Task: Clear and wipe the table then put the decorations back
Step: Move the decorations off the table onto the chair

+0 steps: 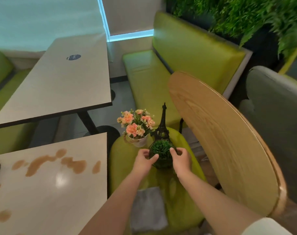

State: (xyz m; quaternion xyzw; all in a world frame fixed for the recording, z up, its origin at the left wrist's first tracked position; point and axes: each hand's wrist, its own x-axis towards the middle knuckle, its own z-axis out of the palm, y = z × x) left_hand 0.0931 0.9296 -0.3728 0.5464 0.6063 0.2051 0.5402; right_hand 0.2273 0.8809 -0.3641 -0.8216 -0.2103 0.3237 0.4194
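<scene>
Both hands are on the fern (161,148), a small green ball plant in a dark wire frame that sits on the green seat (127,160) of the chair. The left hand (143,160) curls its fingers around the frame's left side and the right hand (181,158) grips its right side, so each is closed on the plant; whether the frame is lifted off the seat or resting on it cannot be told. Just behind the fern stands the black tower (162,126), upright, and left of the tower is the flower pot (139,141) with pink blooms. Nearer than the fern, a grey cloth (147,209) lies on the same seat. Left of the seat is the counter (62,192), marked with brown spill patches (59,162).
</scene>
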